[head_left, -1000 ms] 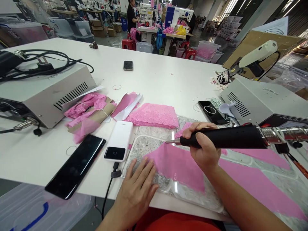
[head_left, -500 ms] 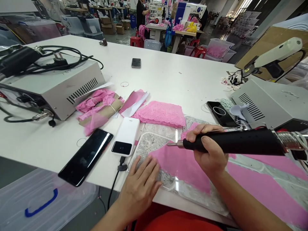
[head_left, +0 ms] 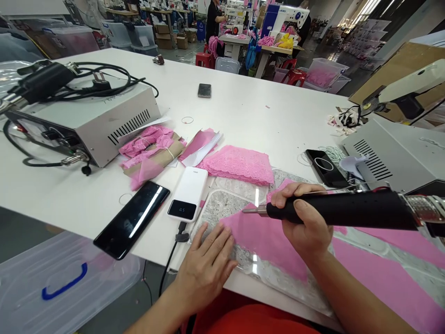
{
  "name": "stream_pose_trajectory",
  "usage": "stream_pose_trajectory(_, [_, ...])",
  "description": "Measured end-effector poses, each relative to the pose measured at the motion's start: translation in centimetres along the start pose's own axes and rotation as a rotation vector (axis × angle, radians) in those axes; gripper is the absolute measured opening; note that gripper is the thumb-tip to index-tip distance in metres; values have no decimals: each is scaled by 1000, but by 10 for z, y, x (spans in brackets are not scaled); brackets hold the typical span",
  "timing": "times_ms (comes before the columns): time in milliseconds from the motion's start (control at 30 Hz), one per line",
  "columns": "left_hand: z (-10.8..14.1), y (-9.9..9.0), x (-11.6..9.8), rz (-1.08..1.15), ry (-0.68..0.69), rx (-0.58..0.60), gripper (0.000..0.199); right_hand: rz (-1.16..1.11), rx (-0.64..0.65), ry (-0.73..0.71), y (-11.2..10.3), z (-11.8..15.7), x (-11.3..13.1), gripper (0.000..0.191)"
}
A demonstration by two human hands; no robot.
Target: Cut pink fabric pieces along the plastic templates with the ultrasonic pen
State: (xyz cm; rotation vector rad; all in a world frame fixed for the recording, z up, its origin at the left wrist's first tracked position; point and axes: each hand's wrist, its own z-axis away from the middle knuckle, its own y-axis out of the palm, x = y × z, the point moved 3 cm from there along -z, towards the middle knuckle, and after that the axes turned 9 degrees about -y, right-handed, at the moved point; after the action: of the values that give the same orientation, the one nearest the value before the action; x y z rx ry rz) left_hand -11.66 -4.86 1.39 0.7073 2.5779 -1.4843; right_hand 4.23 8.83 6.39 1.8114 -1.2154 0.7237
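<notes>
My right hand (head_left: pixel 308 218) is wrapped round the thick black handle of an ultrasonic cutter (head_left: pixel 347 211), held almost level. Its narrow metal tip points left, at the upper edge of a thin pink fabric piece (head_left: pixel 264 241); whether it touches cannot be told. That fabric lies on a clear plastic sheet (head_left: pixel 217 204) with a speckled grey look. My left hand (head_left: pixel 210 264) rests flat, fingers stretched, its fingertips at the fabric's left corner. Behind the cutter tip sits a stack of pink lace (head_left: pixel 238 164).
A white power bank (head_left: pixel 187 190) with a cable and a black phone (head_left: pixel 132 220) lie left of my hands. Grey boxes flank the table, one left (head_left: pixel 114 120) and one right (head_left: pixel 392 155). Pink bundles (head_left: pixel 149 148) lie at left. Another phone (head_left: pixel 325 167) is at right.
The view has turned slightly left, so the table's things appear further right. The cutter tip sits a touch further left over the fabric; my left hand stays flat.
</notes>
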Motion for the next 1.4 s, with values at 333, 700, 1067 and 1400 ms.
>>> stream_pose_trajectory(333, [8, -3, 0, -2, -14, -17, 31, -31, 45, 8, 12, 6, -1, 9])
stream_pose_trajectory(700, [9, -2, 0, -15, -15, -24, 27, -59, 63, 36, 19, 9, 0, 9])
stream_pose_trajectory(1067, [11, -2, 1, 0, -42, -45, 26, -142, 141, 19, 42, 19, -2, 8])
stream_pose_trajectory(1400, [11, -2, 2, 13, -39, -49, 27, -146, 181, 17, 43, 21, -4, 9])
